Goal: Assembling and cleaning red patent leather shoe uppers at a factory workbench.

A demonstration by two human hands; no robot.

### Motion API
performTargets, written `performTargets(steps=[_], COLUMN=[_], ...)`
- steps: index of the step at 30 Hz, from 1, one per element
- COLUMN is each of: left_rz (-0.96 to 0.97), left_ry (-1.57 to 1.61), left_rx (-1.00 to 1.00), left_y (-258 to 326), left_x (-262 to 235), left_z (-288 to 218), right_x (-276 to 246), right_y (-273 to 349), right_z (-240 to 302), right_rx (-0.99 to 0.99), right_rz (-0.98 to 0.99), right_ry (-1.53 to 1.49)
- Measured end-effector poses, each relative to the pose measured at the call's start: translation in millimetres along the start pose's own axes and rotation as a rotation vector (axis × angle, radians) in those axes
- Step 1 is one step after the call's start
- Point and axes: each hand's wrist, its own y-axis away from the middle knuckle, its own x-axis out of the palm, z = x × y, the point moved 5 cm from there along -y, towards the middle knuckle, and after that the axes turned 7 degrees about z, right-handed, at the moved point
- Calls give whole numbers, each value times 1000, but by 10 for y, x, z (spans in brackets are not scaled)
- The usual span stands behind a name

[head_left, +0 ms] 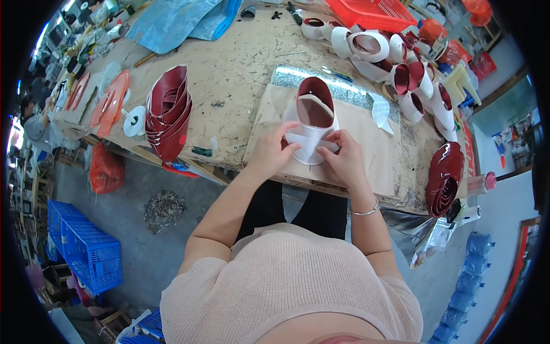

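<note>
white shoe upper (312, 129): its near end is covered by the left hand (270, 152) and right hand (344, 160); whether the fingers pinch it or only press cannot be told
red basket (375, 11): cut off by the top edge
blue crates (86, 246): partly lost in the dark left rim
worktable (240, 69): small tools at its far edge too small to tell

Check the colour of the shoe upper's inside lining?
Dark red lining inside the white shoe upper, clearest in the head view.
</note>
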Motion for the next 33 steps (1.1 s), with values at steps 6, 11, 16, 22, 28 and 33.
performTargets(steps=[6, 11, 16, 22, 28, 33], left_rz=[154, 172, 346, 265, -17, 461], left_ry=[-342, -780, -799, -688, -357, -712], left_rx=[495, 400, 294, 333, 440, 472], left_y=[244, 428, 332, 519, -169, -419], left_x=[349, 609, 635, 114, -41, 364], left_z=[-447, -517, -450, -243, -569, -548], right_x=[32, -370, 125, 241, 295, 332], right_y=[-26, 88, 261, 383, 425, 778], right_z=[120, 36, 91, 156, 96, 154], right_rx=[-281, 9, -416, -387, -472, -660], right_rz=[-153, -253, 149, 198, 73, -124], right_ry=[338, 309, 369, 790, 876, 870])
